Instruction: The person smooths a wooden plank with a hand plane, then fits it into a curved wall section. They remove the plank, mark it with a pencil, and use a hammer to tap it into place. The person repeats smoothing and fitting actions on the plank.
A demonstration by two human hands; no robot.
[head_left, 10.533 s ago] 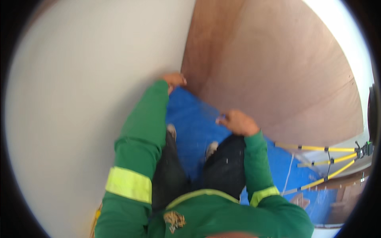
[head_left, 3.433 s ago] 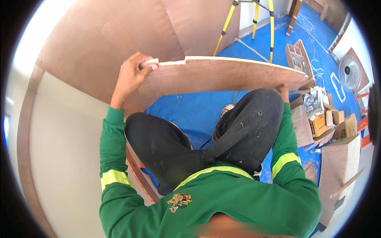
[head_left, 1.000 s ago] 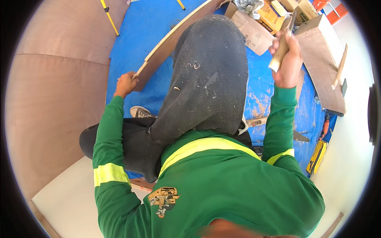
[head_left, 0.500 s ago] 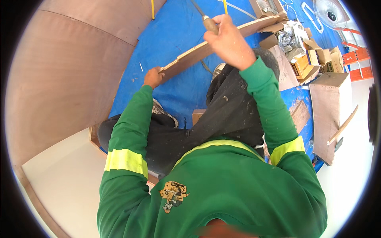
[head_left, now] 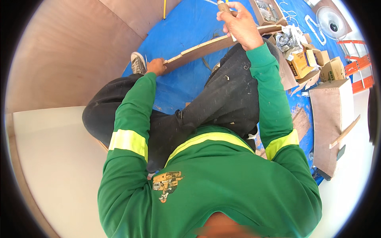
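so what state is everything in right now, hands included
plank: notched edge up, left end gripped
wooden-handled tool: held, tip out of frame
left hand: closed on plank
right hand: closed around tool
cardboard boxes: open, flaps out
wooden tray: open, things inside
fan: can't tell if running

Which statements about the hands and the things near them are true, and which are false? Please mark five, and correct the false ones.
1. The right hand holds a tool with a brown wooden handle. True.
2. The left hand touches nothing. False: it grips an end of the long brown wooden board.
3. The orange ladder appears to the right of the brown cardboard boxes. True.
4. The sheet on the floor is red. False: it is blue.
5. The person's green sleeves have yellow bands. True.
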